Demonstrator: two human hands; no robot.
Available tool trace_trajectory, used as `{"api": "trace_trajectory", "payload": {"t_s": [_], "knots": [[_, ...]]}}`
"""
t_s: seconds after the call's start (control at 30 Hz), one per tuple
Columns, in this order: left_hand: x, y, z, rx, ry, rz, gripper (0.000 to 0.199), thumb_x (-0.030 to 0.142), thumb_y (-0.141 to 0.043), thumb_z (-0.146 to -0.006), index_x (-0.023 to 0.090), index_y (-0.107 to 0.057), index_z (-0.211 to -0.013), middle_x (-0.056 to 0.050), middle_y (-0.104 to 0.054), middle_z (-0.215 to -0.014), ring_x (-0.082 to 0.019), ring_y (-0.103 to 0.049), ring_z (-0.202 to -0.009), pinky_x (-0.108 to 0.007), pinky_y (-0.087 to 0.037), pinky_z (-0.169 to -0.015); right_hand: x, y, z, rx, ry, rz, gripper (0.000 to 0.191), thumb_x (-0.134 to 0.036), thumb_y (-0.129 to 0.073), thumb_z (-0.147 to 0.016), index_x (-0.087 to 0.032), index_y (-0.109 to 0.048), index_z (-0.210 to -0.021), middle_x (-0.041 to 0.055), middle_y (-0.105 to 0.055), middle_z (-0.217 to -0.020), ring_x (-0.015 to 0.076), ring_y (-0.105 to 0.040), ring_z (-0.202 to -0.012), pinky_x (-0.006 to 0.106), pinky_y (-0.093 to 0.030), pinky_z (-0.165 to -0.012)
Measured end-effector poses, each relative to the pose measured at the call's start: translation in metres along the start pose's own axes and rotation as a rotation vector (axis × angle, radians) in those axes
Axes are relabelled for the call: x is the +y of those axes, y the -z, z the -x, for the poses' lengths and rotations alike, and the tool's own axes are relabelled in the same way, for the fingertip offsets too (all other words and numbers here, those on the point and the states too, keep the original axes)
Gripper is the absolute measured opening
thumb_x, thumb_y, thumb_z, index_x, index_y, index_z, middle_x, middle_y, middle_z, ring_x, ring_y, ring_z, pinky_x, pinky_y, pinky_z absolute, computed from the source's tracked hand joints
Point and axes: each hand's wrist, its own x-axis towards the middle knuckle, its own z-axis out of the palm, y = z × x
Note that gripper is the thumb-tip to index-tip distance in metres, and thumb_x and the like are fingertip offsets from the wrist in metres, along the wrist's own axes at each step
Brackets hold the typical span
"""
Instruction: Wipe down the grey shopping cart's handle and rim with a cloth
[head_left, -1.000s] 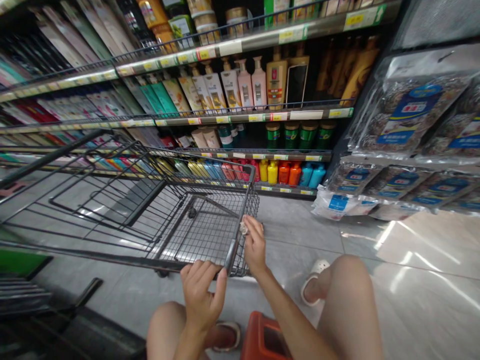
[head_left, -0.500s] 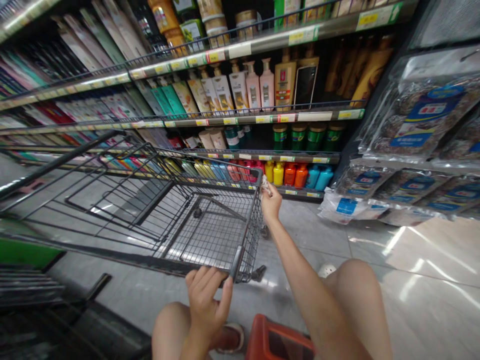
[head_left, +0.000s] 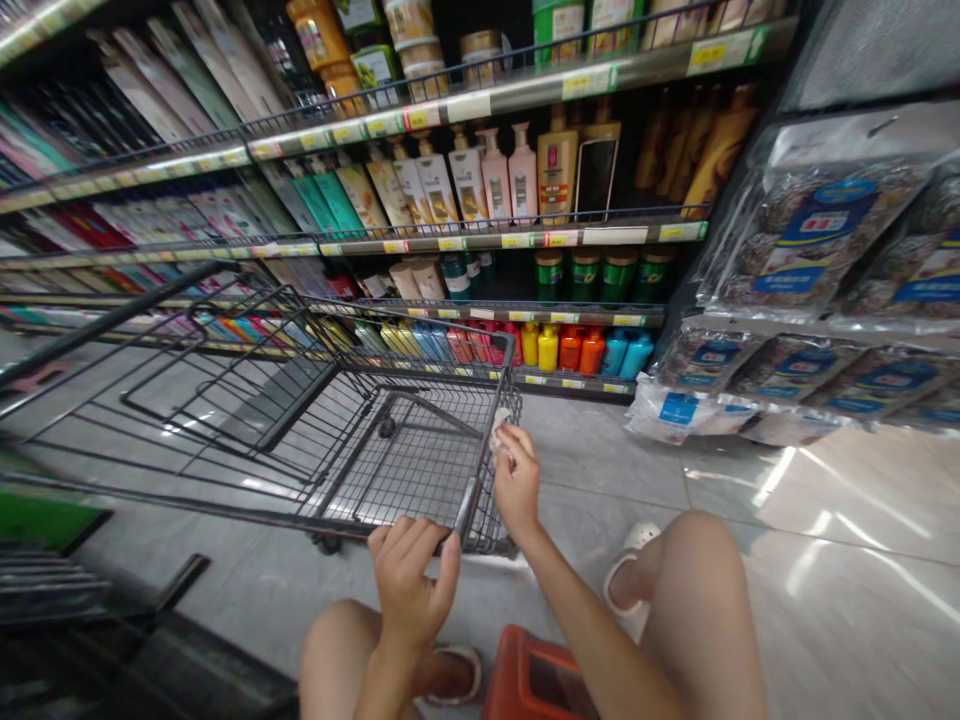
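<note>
A dark wire shopping cart (head_left: 405, 450) stands in front of me with its end frame nearest my hands. My left hand (head_left: 412, 580) is wrapped round the near corner of the cart's top rim, thumb on the near side. A crumpled whitish cloth (head_left: 499, 430) is pinched in my right hand (head_left: 516, 475), pressed against the outside of the cart's end mesh, about midway along the end. The cloth is partly hidden by my fingers.
Shelves of bottles (head_left: 465, 180) run behind the cart. Packs of metal scourers (head_left: 814, 235) hang at the right. An orange-red plastic object (head_left: 525, 675) is between my legs. Dark items and a green panel (head_left: 49, 520) lie at the lower left.
My right hand with the cloth has moved down and toward me along the cart's end, away from the far corner. My left hand keeps its hold. The view has shifted slightly.
</note>
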Motion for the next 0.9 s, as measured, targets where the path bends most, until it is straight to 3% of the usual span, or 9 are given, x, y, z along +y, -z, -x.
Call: {"api": "trace_trajectory", "payload": {"t_s": [0.37, 0.5, 0.57, 0.7, 0.83, 0.9], "knots": [[-0.001, 0.001, -0.001, -0.004, -0.020, -0.022, 0.020, 0.018, -0.049, -0.086, 0.020, -0.056, -0.067, 0.002, -0.055, -0.059, -0.014, -0.047, -0.063, -0.033, -0.028, -0.068, -0.030, 0.010, 0.110, -0.013, -0.172, -0.129, 0.034, -0.013, -0.046, -0.086, -0.025, -0.066, -0.110, 0.0084, -0.063, -0.114, 0.0187, -0.059, -0.109, 0.034, -0.049, -0.093], [-0.001, 0.002, -0.001, 0.000, -0.025, -0.020, 0.021, 0.018, -0.049, -0.086, 0.020, -0.055, -0.066, 0.002, -0.054, -0.058, -0.014, -0.047, -0.062, -0.033, -0.028, -0.068, -0.028, 0.023, 0.132, -0.133, -0.183, -0.133, 0.032, -0.013, -0.047, -0.086, -0.028, -0.069, -0.105, 0.0072, -0.066, -0.108, 0.0201, -0.062, -0.104, 0.035, -0.051, -0.090], [-0.001, 0.002, -0.001, -0.001, -0.026, -0.017, 0.021, 0.018, -0.049, -0.086, 0.020, -0.055, -0.066, 0.002, -0.055, -0.059, -0.014, -0.047, -0.062, -0.033, -0.028, -0.068, -0.020, 0.032, 0.136, -0.133, -0.175, -0.089, 0.031, -0.015, -0.047, -0.087, -0.028, -0.069, -0.104, 0.0074, -0.066, -0.108, 0.0211, -0.062, -0.104, 0.038, -0.051, -0.091], [0.000, 0.001, 0.000, 0.002, -0.016, -0.011, 0.020, 0.019, -0.049, -0.086, 0.020, -0.056, -0.067, 0.002, -0.056, -0.060, -0.015, -0.048, -0.063, -0.034, -0.029, -0.069, -0.002, 0.038, 0.131, 0.015, -0.139, 0.040, 0.036, -0.021, -0.043, -0.091, -0.028, -0.060, -0.122, 0.0098, -0.058, -0.126, 0.0226, -0.054, -0.119, 0.044, -0.045, -0.099], [0.000, 0.002, 0.000, 0.022, -0.019, 0.012, 0.018, 0.017, -0.050, -0.086, 0.021, -0.055, -0.069, 0.002, -0.057, -0.060, -0.015, -0.049, -0.063, -0.034, -0.029, -0.068, 0.014, 0.024, 0.116, -0.138, -0.016, 0.022, 0.040, -0.022, -0.039, -0.093, -0.029, -0.053, -0.130, 0.0087, -0.055, -0.133, 0.0218, -0.047, -0.126, 0.046, -0.041, -0.103], [0.000, 0.003, 0.000, 0.024, -0.016, 0.017, 0.017, 0.016, -0.050, -0.085, 0.021, -0.055, -0.070, 0.002, -0.057, -0.061, -0.015, -0.049, -0.063, -0.033, -0.028, -0.068, 0.022, 0.016, 0.106, -0.142, 0.010, 0.015, 0.040, -0.022, -0.037, -0.093, -0.029, -0.056, -0.127, 0.0083, -0.056, -0.130, 0.0209, -0.049, -0.124, 0.045, -0.041, -0.103]]}}
